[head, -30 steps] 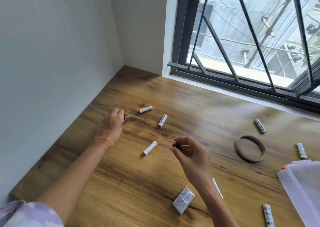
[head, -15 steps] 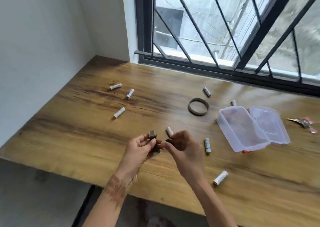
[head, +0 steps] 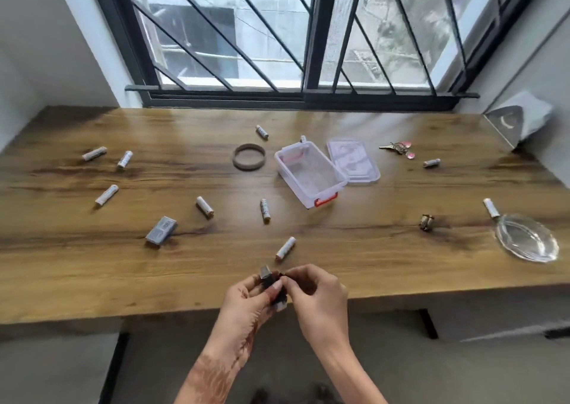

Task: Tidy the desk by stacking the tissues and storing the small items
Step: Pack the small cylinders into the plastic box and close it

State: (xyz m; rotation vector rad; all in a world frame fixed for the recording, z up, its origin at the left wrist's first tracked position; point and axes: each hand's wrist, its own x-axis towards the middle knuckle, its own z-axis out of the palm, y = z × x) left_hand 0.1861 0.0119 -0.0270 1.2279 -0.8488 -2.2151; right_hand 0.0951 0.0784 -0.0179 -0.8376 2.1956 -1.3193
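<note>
Where the bench's near edge crosses the lower middle of the frame, a small dark item (head: 269, 280) is held above it between both hands. The left hand (head: 246, 303) grips it, thumb and fingers (head: 248, 283) curled round it. The right hand (head: 319, 300) meets it from the right, its fingers (head: 300, 275) curled and pinching its upper end. What it is cannot be told.

Just above the hands a battery (head: 285, 248) lies on the bench (head: 385, 249). Further up, right of centre, a clear box (head: 293, 184) with an orange latch stands open, its lid (head: 353, 161) just beside it on the right. A brown ring (head: 249, 157) lies just left of the box. More batteries (head: 106, 194) are scattered across the bench, 3 of them at the far left. A grey pack (head: 161, 230) lies left of centre. Keys (head: 398, 149) sit right of the lid, and a glass dish (head: 526, 240) lies near the right edge.
</note>
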